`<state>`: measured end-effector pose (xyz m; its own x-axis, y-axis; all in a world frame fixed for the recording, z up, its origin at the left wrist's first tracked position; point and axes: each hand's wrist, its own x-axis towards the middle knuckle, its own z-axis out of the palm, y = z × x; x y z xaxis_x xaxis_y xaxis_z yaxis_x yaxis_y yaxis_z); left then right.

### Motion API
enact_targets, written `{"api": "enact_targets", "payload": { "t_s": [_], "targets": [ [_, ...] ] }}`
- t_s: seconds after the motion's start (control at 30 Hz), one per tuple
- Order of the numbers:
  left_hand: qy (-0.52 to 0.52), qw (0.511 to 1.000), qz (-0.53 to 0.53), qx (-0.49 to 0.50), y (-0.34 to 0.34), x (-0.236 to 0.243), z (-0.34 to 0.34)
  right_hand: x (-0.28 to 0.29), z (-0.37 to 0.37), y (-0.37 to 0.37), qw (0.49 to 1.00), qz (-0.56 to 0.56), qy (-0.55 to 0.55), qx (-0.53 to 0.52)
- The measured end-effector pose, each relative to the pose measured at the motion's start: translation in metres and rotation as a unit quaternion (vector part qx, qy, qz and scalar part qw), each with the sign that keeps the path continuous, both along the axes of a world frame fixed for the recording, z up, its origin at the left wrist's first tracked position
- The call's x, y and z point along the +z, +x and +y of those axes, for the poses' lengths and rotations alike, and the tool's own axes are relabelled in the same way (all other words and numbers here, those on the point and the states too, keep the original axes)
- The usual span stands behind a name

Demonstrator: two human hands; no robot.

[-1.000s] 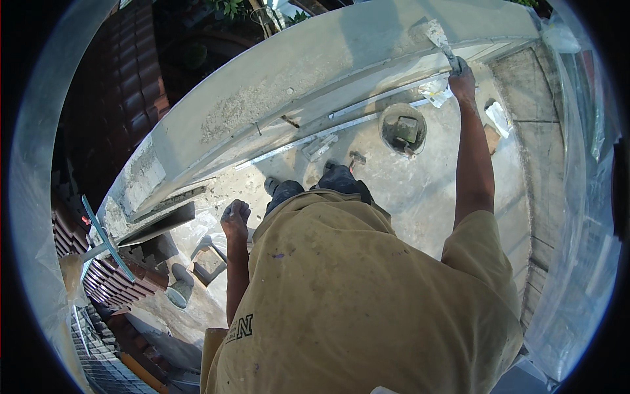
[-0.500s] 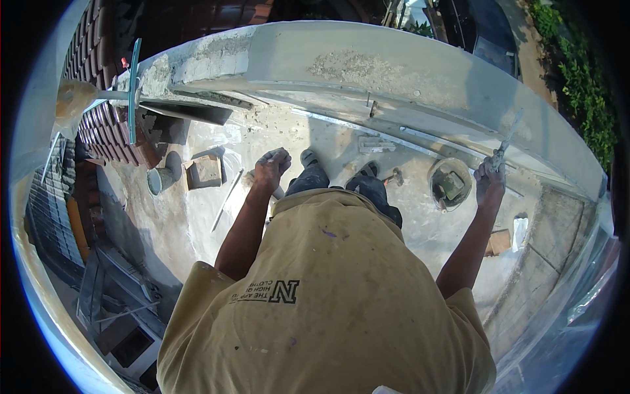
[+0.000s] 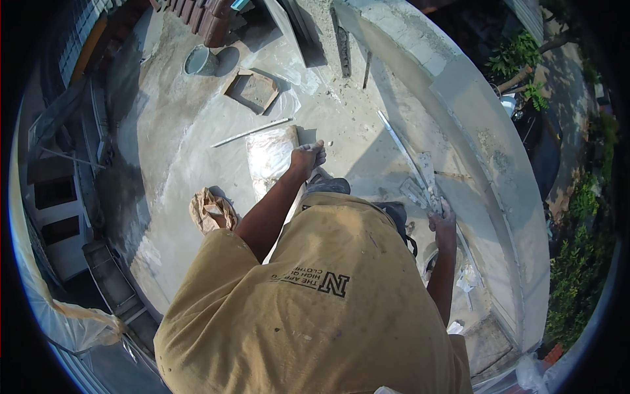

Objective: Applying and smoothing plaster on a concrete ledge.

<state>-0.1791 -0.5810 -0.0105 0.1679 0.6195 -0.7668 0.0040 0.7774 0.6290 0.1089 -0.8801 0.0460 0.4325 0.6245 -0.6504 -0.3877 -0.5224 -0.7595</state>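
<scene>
The right hand (image 3: pixel 443 215) was gripping the scraper (image 3: pixel 427 169) by its handle, fingers wrapped round it, with the blade pointing up and away from the body, probably so that the flat edge was free and the wrist could turn it. The scraper was thus in that hand, over the floor on the near side of the curved wall (image 3: pixel 489 121), with the float (image 3: pixel 413 192) just beside it in view. The left hand (image 3: pixel 308 159) was out in front with its fingers curled in; I could not tell whether they pinched anything (a small pale bit (image 3: pixel 331 143) showed just past them). That arm was perhaps held out for balance. Beneath it lay the white sack (image 3: pixel 270 157), with a stick (image 3: pixel 252 131) near its far edge and crumpled paper (image 3: pixel 213 211) on the left. The long bar (image 3: pixel 397 142) ran near the wall's foot, maybe to leave standing room. Farther off were the square tray (image 3: pixel 231 87) and the bucket (image 3: pixel 200 61), seemingly set clear of the feet.
</scene>
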Motion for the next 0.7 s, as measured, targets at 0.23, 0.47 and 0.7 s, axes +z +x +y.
{"api": "enact_targets", "payload": {
  "t_s": [0.23,0.47,0.7],
  "targets": [
    [0.093,0.994,0.045,0.032,-0.092,-0.024,0.143,0.013,0.148,-0.058,1.0,-0.005,0.027,-0.008],
    [0.167,0.96,0.223,-0.026,-0.175,-0.055,0.269,0.013,0.339,-0.141,0.989,-0.052,0.008,0.138],
    [0.093,0.93,0.277,-0.224,-0.212,-0.112,0.234,-0.094,0.56,-0.215,0.929,-0.101,-0.038,0.354]
  ]
}}
